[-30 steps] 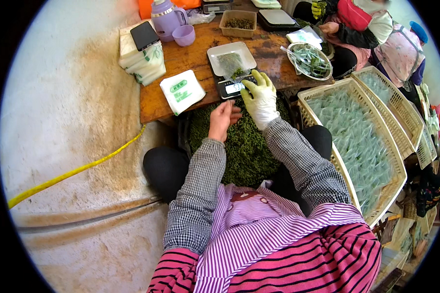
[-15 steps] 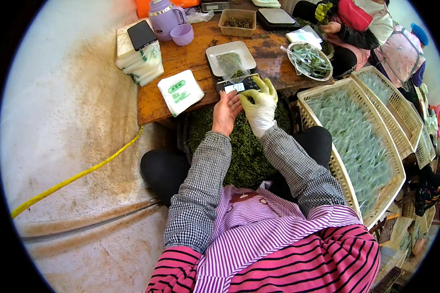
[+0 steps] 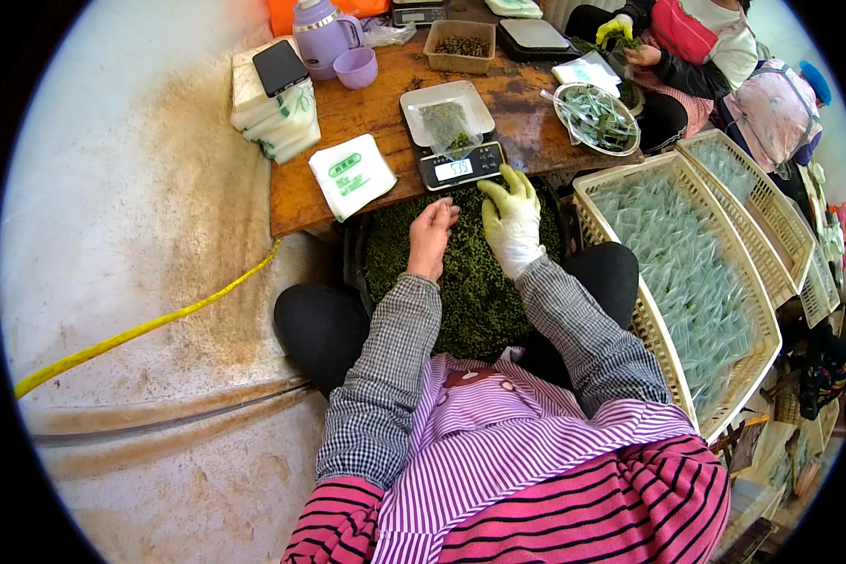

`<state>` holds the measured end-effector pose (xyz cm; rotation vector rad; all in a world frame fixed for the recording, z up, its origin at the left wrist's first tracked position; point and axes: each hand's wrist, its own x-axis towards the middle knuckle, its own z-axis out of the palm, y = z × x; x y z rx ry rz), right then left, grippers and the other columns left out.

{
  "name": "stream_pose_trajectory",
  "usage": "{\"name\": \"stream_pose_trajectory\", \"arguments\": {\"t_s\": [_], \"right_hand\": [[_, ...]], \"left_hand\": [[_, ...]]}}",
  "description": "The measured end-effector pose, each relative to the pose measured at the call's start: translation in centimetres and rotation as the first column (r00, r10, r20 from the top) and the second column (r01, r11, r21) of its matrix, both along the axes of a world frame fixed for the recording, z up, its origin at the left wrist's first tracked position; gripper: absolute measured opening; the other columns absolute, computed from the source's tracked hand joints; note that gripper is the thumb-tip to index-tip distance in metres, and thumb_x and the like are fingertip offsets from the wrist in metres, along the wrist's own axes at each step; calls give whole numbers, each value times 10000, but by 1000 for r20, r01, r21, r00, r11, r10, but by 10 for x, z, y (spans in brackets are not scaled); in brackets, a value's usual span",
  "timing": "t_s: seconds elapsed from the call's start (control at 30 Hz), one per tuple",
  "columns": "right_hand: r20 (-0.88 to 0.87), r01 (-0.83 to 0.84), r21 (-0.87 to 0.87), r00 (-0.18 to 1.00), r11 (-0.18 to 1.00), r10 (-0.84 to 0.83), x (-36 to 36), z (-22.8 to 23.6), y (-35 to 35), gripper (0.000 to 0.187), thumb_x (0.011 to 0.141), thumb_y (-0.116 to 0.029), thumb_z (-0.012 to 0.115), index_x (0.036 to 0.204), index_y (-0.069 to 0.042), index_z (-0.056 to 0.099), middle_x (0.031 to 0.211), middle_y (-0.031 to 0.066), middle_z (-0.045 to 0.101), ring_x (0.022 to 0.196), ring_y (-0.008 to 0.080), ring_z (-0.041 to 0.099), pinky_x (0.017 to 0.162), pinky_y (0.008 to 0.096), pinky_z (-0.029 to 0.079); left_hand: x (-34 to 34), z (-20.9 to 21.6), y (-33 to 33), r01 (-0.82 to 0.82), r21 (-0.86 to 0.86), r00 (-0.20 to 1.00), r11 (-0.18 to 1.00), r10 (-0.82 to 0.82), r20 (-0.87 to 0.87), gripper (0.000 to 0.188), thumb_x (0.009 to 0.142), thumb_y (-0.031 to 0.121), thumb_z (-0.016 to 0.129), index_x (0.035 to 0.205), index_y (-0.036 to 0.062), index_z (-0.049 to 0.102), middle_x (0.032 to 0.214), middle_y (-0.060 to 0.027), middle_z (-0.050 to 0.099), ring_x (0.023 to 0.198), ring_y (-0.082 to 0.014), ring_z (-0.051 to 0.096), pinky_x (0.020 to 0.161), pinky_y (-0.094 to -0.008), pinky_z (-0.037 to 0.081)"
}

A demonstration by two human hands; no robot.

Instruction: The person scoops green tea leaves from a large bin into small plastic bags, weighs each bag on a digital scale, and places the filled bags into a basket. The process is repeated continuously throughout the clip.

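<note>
My bare left hand (image 3: 430,235) hovers over a dark tub of small green berries (image 3: 461,291), its fingers curled inward; what they hold, if anything, is hidden. To its right is my right hand (image 3: 513,224) in a pale, yellow-stained glove, fingers apart with nothing visible in them, just below the scale's front edge. The digital scale (image 3: 462,166) sits at the table's edge with its display lit. On it rests a white tray (image 3: 479,105), and in the tray lies a clear plastic bag (image 3: 445,124) partly filled with green berries.
A stack of flat bags (image 3: 352,176) lies left of the scale. Behind are a phone (image 3: 279,68), purple jug (image 3: 320,38), cup (image 3: 355,68) and plastic box (image 3: 460,47). A basket of bundled greens (image 3: 596,118) and a crate of filled bags (image 3: 769,343) stand right, near another person (image 3: 672,75).
Both my hands have drawn back from the scale toward me and moved apart, uncovering the display. My left fingers have curled, while my right fingers have loosened from a pinch.
</note>
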<state>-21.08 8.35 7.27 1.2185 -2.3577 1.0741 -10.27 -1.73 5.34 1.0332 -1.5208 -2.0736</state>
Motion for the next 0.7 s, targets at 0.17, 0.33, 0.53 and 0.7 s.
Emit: {"name": "stream_pose_trajectory", "arguments": {"t_s": [0.17,0.33,0.53,0.7], "right_hand": [[-110,48,42,993,998,-43,-19,14,-46,415,733,-32,593,1107,-198,652,1365,180,464,1284,396,378,1038,542,286],[-42,32,116,999,993,-27,-24,18,-62,279,717,-64,610,958,-182,686,1368,165,474,1293,392,363,1063,542,225],[8,19,-78,1000,997,-18,-14,4,-32,221,696,-33,603,872,-145,674,1290,135,543,1255,372,411,1043,500,279],[103,-15,-86,994,996,24,11,-10,-2,255,722,-10,586,928,-127,681,1267,138,549,1224,376,440,1031,481,331]], "left_hand": [[-29,15,-24,31,341,952,939,77,-297,559,1020,419,326,1388,0,348,1298,-136,504,1158,-235,517,962,-363,438],[-57,12,-39,14,485,888,874,213,-408,617,1018,446,273,1413,-27,276,1335,-176,447,1169,-279,497,994,-374,427],[-54,12,-31,0,461,903,887,198,-382,595,1024,425,281,1410,-27,300,1327,-169,468,1164,-259,510,967,-332,446],[-22,6,-8,-56,146,966,988,90,-243,518,1034,354,311,1380,-24,378,1318,-145,515,1203,-228,498,992,-307,410]]}}
